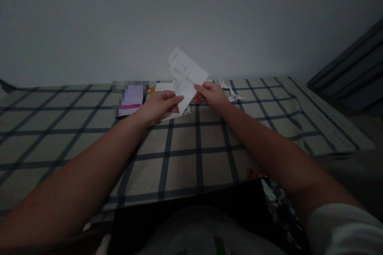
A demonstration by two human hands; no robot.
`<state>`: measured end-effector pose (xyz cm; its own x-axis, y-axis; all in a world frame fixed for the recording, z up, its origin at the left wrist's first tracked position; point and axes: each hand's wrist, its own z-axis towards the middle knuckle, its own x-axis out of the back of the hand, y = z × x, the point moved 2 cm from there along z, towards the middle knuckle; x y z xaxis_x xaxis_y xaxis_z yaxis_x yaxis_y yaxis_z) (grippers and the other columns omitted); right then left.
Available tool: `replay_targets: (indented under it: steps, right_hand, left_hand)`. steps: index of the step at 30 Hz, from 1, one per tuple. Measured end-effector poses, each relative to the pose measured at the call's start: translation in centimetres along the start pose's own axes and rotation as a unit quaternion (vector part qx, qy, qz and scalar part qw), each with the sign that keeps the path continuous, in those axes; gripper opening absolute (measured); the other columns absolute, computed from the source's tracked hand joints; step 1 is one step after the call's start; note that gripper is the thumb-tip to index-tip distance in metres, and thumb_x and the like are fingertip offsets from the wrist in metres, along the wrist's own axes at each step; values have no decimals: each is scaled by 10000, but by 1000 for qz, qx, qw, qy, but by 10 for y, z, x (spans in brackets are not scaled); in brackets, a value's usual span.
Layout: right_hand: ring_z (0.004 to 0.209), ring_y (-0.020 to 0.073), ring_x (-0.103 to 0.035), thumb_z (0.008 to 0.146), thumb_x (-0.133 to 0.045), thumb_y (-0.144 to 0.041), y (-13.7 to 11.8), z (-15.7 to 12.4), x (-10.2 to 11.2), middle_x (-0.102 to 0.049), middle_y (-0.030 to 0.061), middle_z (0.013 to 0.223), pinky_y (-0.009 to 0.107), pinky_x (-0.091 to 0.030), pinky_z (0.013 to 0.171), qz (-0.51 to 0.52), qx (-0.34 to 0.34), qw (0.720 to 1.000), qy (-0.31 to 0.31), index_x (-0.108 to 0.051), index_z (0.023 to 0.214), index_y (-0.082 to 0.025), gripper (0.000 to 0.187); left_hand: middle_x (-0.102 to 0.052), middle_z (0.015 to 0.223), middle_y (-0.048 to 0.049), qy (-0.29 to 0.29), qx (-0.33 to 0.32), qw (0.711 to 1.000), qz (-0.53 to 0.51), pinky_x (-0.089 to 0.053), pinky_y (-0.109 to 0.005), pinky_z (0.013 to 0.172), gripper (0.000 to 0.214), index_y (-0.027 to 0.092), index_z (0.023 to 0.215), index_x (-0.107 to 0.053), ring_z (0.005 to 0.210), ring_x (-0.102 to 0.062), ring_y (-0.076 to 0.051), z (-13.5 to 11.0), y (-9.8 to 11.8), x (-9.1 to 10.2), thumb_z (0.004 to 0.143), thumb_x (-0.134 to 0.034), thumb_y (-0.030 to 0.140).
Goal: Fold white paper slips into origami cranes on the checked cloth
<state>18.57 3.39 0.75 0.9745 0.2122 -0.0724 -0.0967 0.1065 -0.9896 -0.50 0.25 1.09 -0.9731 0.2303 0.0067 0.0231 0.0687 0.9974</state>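
A white sheet of paper, creased and printed with faint marks, is held up at a tilt over the table. My left hand pinches its lower left edge between thumb and fingers. On the other side, my right hand grips the lower right edge, thumb on top. Beneath and behind the left hand lies a flat white booklet or stack of paper with an orange patch at its corner. Folded white paper pieces, resembling paper cranes, lie just right of my right hand.
A phone with a lit screen lies left of my left hand, partly blurred out. A checked cloth covers the table. Behind it rises a plain wall; a dark curtain hangs at the right.
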Motion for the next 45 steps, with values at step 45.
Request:
replay_targets:
  steps: [45]
  right_hand:
    - [565, 84, -647, 912, -740, -368, 5, 4, 4, -693, 5, 644, 193, -560, 582, 25, -6, 1000, 8, -591, 684, -174, 334]
  left_hand:
    - [-760, 884, -81, -17, -9, 996, -86, -610, -254, 770, 126, 118, 887, -740, 767, -714, -137, 2, -1, 3, 805, -782, 204]
